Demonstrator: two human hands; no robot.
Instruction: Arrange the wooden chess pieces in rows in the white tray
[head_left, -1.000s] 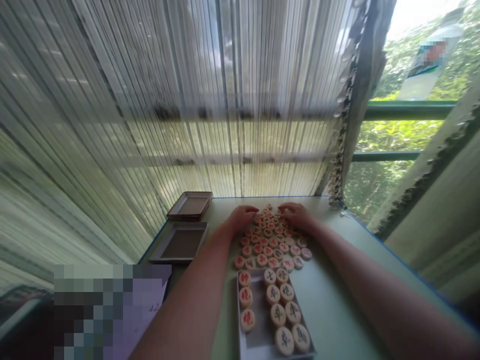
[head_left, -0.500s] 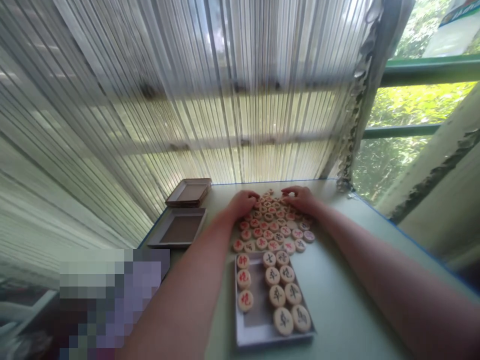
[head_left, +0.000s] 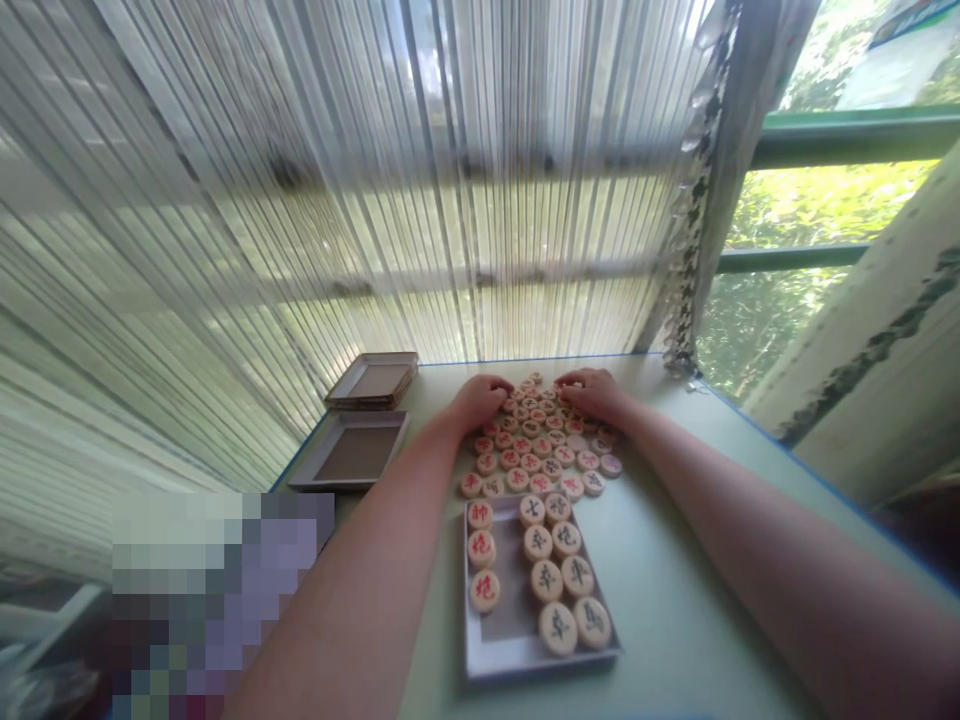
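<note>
Many round wooden xiangqi pieces (head_left: 531,462) with red or black characters lie in a loose heap on the table. At the heap's far left edge is my left hand (head_left: 484,400), its fingers loosely bent and touching pieces. Opposite it, my right hand (head_left: 595,393) reaches in from the right, fingers apart over the pieces at the far end. Neither hand visibly lifts a piece. Nearer to me, a shallow box tray (head_left: 501,630) holds a left column of red pieces (head_left: 481,548) and two right columns of black pieces (head_left: 559,628).
At the left stand an open shallow tray (head_left: 352,455) and, behind it, a stack of similar trays (head_left: 375,380). The pale green table (head_left: 675,500) has a blue edge. A striped sheer curtain (head_left: 487,220) hangs behind it. A blurred-out patch (head_left: 225,590) covers the lower left.
The whole view has shifted slightly, so things sit a little further left and up. Both hands stay at the far end of the heap; the tray's pieces are unchanged.
</note>
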